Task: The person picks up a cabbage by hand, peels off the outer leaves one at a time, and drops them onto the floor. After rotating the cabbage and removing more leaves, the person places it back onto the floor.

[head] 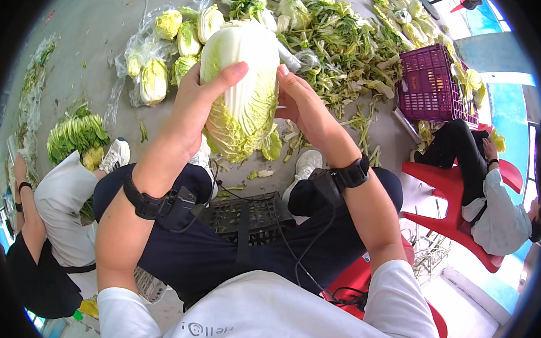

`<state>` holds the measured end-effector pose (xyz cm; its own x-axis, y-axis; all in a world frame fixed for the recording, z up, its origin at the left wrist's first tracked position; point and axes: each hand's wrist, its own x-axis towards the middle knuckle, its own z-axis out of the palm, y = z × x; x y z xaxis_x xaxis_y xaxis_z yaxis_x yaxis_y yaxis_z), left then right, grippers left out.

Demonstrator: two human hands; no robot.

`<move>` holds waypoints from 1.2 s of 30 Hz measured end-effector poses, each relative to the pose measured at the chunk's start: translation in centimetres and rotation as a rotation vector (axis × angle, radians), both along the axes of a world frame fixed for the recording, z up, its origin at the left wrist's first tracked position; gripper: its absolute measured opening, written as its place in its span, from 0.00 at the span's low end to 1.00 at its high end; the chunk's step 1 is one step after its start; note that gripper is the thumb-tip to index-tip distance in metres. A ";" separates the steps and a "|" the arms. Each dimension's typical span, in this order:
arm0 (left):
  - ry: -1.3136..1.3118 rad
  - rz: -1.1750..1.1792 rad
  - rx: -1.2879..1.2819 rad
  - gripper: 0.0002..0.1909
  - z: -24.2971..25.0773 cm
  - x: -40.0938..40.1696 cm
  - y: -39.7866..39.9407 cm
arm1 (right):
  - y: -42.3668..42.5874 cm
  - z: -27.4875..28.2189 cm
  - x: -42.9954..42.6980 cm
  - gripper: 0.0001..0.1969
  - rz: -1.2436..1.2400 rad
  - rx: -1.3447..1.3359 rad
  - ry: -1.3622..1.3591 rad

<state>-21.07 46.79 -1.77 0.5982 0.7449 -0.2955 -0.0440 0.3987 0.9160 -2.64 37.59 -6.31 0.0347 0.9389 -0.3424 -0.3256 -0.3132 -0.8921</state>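
A large napa cabbage [243, 89] is held up before me, its white base away from me and its yellow-green leafy end towards me. My left hand [205, 95] grips its left side, thumb across the white ribs. On its right side my right hand [297, 94] rests with the thumb at the edge; the other fingers are partly hidden behind the cabbage. A loose leaf hangs at its lower right. Beyond it on the floor lie smaller napa cabbages [154, 82], some on clear plastic film, and a heap of trimmed green leaves [346, 45].
A purple plastic crate [424, 83] stands at the right, near a co-worker on a red plastic chair [455, 207]. Another co-worker sits at the left beside bundled leafy greens [77, 135]. A black crate [249, 214] is between my legs. Cables hang from my wrist devices.
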 end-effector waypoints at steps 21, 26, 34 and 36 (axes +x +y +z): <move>-0.054 -0.027 0.133 0.40 -1.5 1.0 -0.2 | -0.6 0.7 -0.1 0.29 -0.134 0.218 0.054; 0.022 0.067 0.305 0.48 -1.5 1.2 -1.0 | -0.5 0.4 0.0 0.32 -0.176 0.307 -0.140; -0.134 -0.113 -0.057 0.42 -1.2 0.4 -1.0 | -0.3 0.2 0.1 0.28 -0.231 0.155 0.168; -0.162 -0.091 -0.144 0.41 -0.8 0.5 -1.4 | -0.3 1.5 -0.2 0.28 -0.185 0.127 0.110</move>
